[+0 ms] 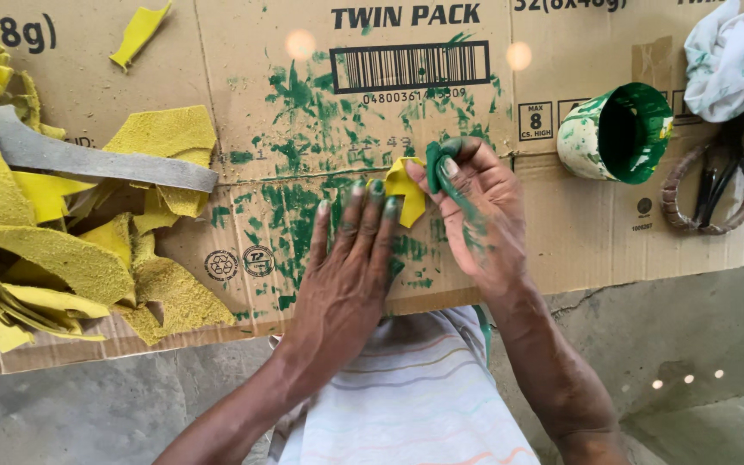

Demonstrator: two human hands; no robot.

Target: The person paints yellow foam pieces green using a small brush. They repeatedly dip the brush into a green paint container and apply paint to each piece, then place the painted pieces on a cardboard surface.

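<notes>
Yellow scrap [406, 190] under flat left hand [346, 275], right hand [475, 215] pinching green dauber [433, 165]; green-coated cup [617, 133] nearby.

Open, paint-smeared cardboard [303, 129] across the upper centre, free for passing. Blocked at left by a heap of yellow scraps [71, 250] and a grey strip [105, 162]. Hemmed at upper right by a tipped green paint tin [617, 133], scissors [708, 194] and a crumpled rag [738, 60].

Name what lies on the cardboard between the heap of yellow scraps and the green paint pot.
In the head view, both hands: the left hand pins a small yellow piece; the right hand presses a green pad on it.
</notes>
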